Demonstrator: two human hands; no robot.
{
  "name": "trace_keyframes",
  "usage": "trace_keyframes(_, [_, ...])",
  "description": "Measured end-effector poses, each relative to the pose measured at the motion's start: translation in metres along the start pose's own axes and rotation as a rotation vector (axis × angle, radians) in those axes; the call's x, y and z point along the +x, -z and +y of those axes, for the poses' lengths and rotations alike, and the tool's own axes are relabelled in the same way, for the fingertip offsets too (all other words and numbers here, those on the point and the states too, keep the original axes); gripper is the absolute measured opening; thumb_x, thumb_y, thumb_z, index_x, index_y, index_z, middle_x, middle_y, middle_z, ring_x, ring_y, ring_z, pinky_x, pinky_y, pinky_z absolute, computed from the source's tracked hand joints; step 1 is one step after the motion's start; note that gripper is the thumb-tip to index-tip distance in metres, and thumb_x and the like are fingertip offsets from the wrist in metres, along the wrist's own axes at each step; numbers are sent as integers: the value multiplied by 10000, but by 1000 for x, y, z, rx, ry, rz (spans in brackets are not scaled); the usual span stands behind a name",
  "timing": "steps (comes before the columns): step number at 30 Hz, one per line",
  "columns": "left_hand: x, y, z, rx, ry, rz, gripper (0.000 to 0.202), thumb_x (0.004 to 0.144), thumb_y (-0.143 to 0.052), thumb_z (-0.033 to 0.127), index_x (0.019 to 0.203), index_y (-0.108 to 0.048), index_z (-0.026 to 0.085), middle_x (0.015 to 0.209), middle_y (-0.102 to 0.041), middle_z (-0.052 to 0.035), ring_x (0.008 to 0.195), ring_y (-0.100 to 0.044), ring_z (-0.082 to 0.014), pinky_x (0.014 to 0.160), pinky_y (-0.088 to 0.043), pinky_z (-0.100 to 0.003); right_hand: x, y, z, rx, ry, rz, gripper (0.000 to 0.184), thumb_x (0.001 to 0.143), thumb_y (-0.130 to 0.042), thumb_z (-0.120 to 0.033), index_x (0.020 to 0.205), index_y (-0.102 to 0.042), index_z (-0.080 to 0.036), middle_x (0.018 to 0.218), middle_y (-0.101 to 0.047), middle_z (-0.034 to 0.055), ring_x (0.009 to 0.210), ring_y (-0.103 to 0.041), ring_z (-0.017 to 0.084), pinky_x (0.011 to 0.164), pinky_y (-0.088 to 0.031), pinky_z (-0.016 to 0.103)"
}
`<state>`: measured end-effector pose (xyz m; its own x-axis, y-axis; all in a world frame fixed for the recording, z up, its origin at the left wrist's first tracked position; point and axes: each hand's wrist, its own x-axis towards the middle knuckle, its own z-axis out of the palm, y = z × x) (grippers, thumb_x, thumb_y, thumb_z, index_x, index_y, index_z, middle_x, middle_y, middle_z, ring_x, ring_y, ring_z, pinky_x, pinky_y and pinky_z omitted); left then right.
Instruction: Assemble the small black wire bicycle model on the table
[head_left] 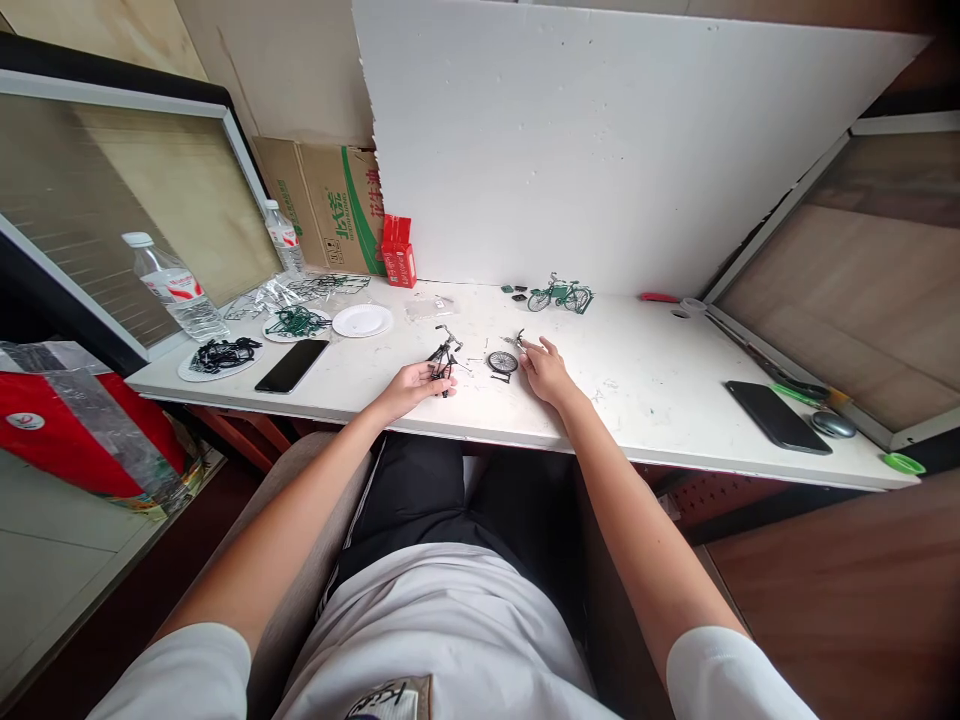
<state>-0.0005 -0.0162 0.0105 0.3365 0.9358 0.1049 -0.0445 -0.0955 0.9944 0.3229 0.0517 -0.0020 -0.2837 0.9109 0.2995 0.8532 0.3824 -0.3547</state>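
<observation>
A black model bicycle frame (442,352) with silvery handlebars stands tilted at the desk's front, and my left hand (415,388) is closed around its lower part. My right hand (546,370) rests over the desk with fingers apart. Its fingertips are at a small dark and silvery part (520,340); whether they touch it I cannot tell. Just left of that hand lies a small spoked wheel (502,362), with a short black piece (500,377) in front of it. Further back stands an assembled green model bicycle (561,295).
On the left are plates with black parts (223,354) and green parts (295,321), a white plate (362,320), a phone (292,366) and water bottles (180,290). A red box (398,252) stands behind. Another phone (777,416) lies at right. A white board (600,140) backs the desk.
</observation>
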Motion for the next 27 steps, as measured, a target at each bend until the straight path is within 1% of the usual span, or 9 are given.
trace_keyframes(4, [0, 1, 0, 1, 0, -6, 562, 780, -877, 445, 1188, -690, 106, 1178, -759, -169, 1029, -763, -279, 982, -536, -425, 9, -3, 3, -27, 44, -37, 423, 1089, -320, -330, 1097, -707, -160, 1644, -464, 98, 1609, -188, 367, 1243, -266, 579])
trace_keyframes(7, [0, 1, 0, 8, -7, -1, 553, 787, -873, 441, 1186, -694, 104, 1181, -760, -174, 1026, -763, -280, 965, -537, -415, 12, -5, 4, -23, 50, -50, 392, 1082, -349, -317, 1170, -697, -162, 1611, -502, 115, 1583, -240, 362, 1225, -274, 583])
trace_keyframes(9, [0, 1, -1, 10, -3, -2, 547, 790, -870, 439, 1184, -697, 103, 1180, -761, -176, 1025, -764, -282, 965, -536, -416, 11, -6, 4, -24, 45, -26, 373, 1078, -357, -311, 1152, -692, -167, 1567, -544, 131, 1533, -305, 371, 1187, -310, 583])
trace_keyframes(14, [0, 2, -1, -5, 3, -5, 546, 790, -869, 434, 1190, -694, 106, 1188, -761, -174, 1033, -766, -284, 983, -535, -426, 4, -1, -2, -45, 19, 110, 350, 1081, -340, -361, 982, -627, -188, 1269, -653, 211, 1236, -481, 392, 993, -433, 548])
trace_keyframes(18, [1, 2, 0, 2, 11, -2, 552, 794, -866, 435, 1202, -689, 108, 1183, -760, -173, 1029, -770, -289, 970, -534, -416, 6, 5, -5, 44, 1, 290, 360, 1093, -298, -442, 900, -518, -233, 1005, -623, 158, 991, -519, 326, 922, -440, 495])
trace_keyframes(20, [1, 1, 0, 2, 12, 1, 546, 793, -867, 435, 1196, -692, 111, 1177, -760, -172, 1027, -768, -290, 960, -536, -412, 7, 6, -6, 99, 8, 339, 305, 1083, -335, -431, 885, -474, -246, 961, -608, 133, 956, -519, 312, 899, -441, 471])
trace_keyframes(23, [0, 0, 1, 1, 2, 3, 532, 784, -871, 441, 1169, -702, 116, 1182, -755, -164, 1010, -766, -282, 951, -540, -409, 5, 4, -7, 129, 38, 262, 168, 1031, -456, -353, 899, -446, -250, 963, -617, 124, 964, -542, 305, 858, -449, 427])
trace_keyframes(25, [-1, 0, 2, 4, 6, 1, 523, 790, -865, 444, 1168, -704, 121, 1179, -754, -156, 997, -763, -271, 959, -539, -410, 4, 1, -10, 113, 11, 156, 120, 1033, -425, -295, 927, -449, -243, 915, -617, 117, 894, -558, 292, 786, -447, 397])
trace_keyframes(27, [-1, 0, 2, 18, 9, -6, 520, 796, -860, 448, 1172, -707, 123, 1187, -753, -158, 996, -758, -270, 962, -538, -414, 2, 0, -14, 72, -8, 93, 128, 1051, -370, -255, 963, -461, -232, 912, -629, 123, 880, -571, 289, 754, -438, 379])
